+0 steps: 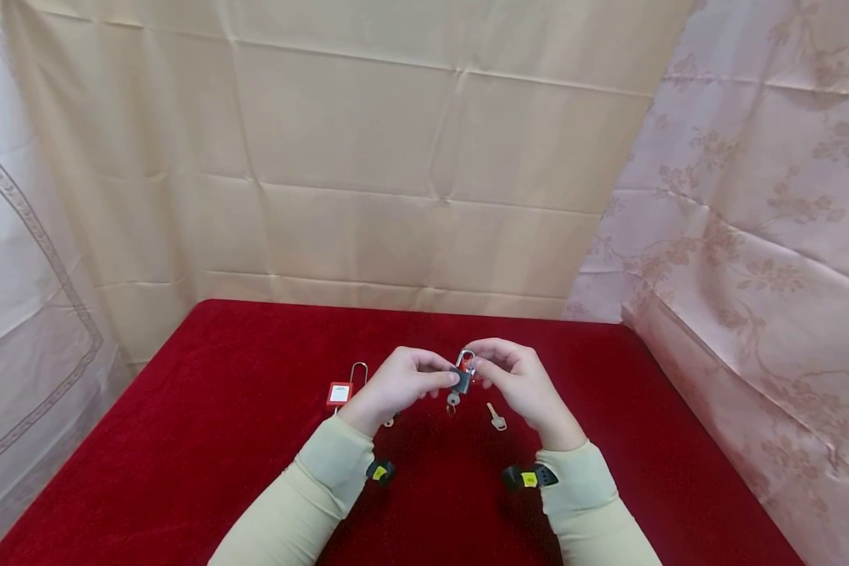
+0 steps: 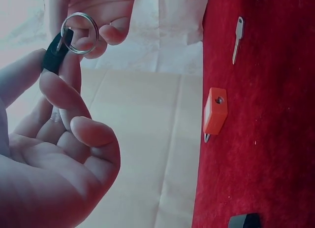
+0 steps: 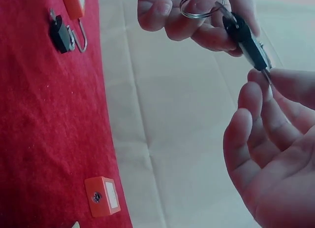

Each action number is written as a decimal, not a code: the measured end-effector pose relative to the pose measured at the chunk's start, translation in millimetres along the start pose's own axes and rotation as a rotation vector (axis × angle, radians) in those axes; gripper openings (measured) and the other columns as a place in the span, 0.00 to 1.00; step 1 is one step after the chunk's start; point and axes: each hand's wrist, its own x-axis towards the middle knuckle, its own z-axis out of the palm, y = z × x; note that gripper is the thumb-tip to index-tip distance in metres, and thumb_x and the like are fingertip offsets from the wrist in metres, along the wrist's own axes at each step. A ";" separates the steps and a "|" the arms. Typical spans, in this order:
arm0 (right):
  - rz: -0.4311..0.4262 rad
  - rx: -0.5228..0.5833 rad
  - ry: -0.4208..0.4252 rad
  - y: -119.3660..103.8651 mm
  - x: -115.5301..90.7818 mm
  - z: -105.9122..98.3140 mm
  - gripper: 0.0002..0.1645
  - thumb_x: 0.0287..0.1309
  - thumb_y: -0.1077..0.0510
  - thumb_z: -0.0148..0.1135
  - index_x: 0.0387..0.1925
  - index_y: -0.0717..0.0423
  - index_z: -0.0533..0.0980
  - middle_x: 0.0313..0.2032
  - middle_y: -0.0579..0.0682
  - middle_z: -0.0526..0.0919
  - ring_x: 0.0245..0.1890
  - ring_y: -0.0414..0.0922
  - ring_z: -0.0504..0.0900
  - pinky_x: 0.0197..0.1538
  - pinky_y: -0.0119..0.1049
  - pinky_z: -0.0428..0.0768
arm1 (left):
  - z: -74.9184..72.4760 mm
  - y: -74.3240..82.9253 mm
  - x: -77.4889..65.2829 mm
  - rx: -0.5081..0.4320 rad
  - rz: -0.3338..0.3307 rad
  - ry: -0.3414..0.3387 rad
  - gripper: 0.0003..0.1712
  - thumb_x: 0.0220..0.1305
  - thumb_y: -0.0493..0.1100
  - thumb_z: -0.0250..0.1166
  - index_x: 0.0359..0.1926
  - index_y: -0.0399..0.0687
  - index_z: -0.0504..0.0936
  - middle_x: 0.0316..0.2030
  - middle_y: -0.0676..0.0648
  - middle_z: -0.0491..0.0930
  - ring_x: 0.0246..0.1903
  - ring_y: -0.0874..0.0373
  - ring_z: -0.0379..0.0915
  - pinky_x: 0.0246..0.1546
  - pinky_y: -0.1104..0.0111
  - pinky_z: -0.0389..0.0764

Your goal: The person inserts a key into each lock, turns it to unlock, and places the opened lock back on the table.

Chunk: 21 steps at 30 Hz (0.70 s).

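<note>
black padlock [image 1: 461,381], held up over the red cloth [image 1: 240,440] between the two hands, well in front of the person and about midway across. its long axis runs roughly away from the person, tipped a little to the right at the far end: the key [image 1: 453,400] stands in the near end with the key ring [image 3: 199,16] hanging from it, and the shackle [image 1: 466,352] loops out at the far end. the left hand [image 1: 405,383] is clamped on the body from the left, thumb and fingertips on its sides. the right hand [image 1: 518,379] comes in from the right, thumb and finger pinching the metal of the shackle. so the left hand is nearer the key, and the right has the far end; any pull along the lock's length would run between those two grips. whether the shackle is sprung or seated i cannot tell.

on the cloth, a loose key [image 1: 497,418] lies just beside the lock on the person's right, below the right hand. a red padlock [image 1: 339,394] rests beyond the left wrist; the right wrist view shows a second black padlock [image 3: 60,34] near it, and another red padlock [image 3: 102,196] well apart.
</note>
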 end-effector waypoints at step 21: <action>0.027 0.080 0.002 2.1 0.0 -3.0 0.18 0.69 0.65 0.62 0.59 0.61 0.78 0.45 0.59 0.85 0.38 0.60 0.82 0.38 0.40 0.83 | -0.3 -3.2 2.2 0.029 0.019 0.039 0.09 0.63 0.42 0.72 0.42 0.44 0.91 0.28 0.48 0.85 0.28 0.49 0.78 0.31 0.62 0.77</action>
